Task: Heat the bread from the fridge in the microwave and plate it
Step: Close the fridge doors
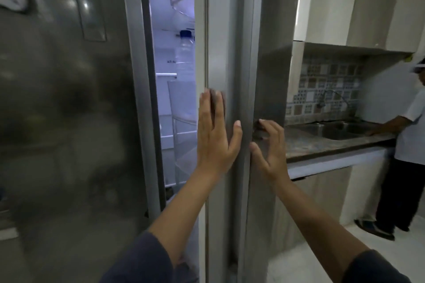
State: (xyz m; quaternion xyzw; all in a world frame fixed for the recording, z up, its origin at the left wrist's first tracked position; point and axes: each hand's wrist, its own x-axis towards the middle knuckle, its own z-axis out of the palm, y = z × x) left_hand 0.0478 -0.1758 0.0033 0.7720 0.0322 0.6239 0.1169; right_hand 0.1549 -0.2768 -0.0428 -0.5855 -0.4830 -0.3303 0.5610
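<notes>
The bread does not show anywhere in the view; only a narrow lit strip of the inside of the fridge (pixel 69 110) can be seen, and no loaf or packet can be made out there. That strip lies just left of the open door (pixel 230 41), which stands ajar and is seen almost edge-on. Both hands are on this door and neither holds anything.

The left hand (pixel 216 135) lies flat against the door's edge, fingers straight and pointing up, thumb spread to the right. The right hand (pixel 270 149) is just right of it, round on the door's steel front, with its fingers loosely bent and their tips against the metal, thumb apart, closed round nothing. Dark sleeves (pixel 142 259) cover both forearms near the bottom of the view.

Inside the door, left of the left hand, a clear shelf (pixel 184 101) holds a plastic bottle (pixel 185 59) with a blue cap, standing upright. White shelves show dimly behind it. Further left of the door, the fridge's other door is shut, its steel face blurred.

To the right of the open door runs a stone-patterned counter (pixel 322 144) with a steel sink (pixel 333 131) set into it and a tap (pixel 331 96) above, in front of a patterned tiled wall (pixel 322 82). Pale cupboards (pixel 368 2) hang over it. Another person (pixel 407 135) in a white top and dark trousers stands at the counter's far end, one hand resting on it.
</notes>
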